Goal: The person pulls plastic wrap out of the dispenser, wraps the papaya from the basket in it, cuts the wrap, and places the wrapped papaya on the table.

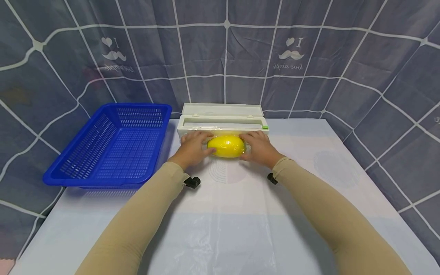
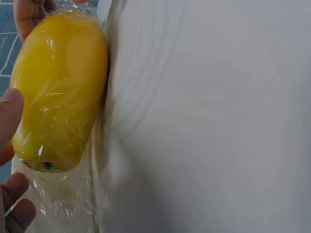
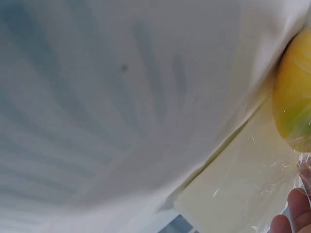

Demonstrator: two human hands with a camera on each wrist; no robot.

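A yellow oval fruit (image 1: 227, 146), greenish at its ends, lies wrapped in clear cling film (image 2: 63, 194) against the front of a white film dispenser (image 1: 192, 131). My left hand (image 1: 192, 149) grips the fruit's left end, its thumb (image 2: 8, 114) on the wrapped skin and other fingers curled close by. At the opposite end, my right hand (image 1: 260, 149) pinches the gathered film, with curled fingertips (image 3: 297, 206) showing beside it in the right wrist view. Film stretches from the fruit over the dispenser's pale face (image 3: 228, 184).
The dispenser's lid (image 1: 223, 110) stands raised at the back, and a green slider (image 1: 265, 127) sits at its right end. To the left is a blue plastic basket (image 1: 156, 152). A white cloth (image 1: 233, 236) covers the table; a grey checked curtain (image 1: 206, 49) hangs behind.
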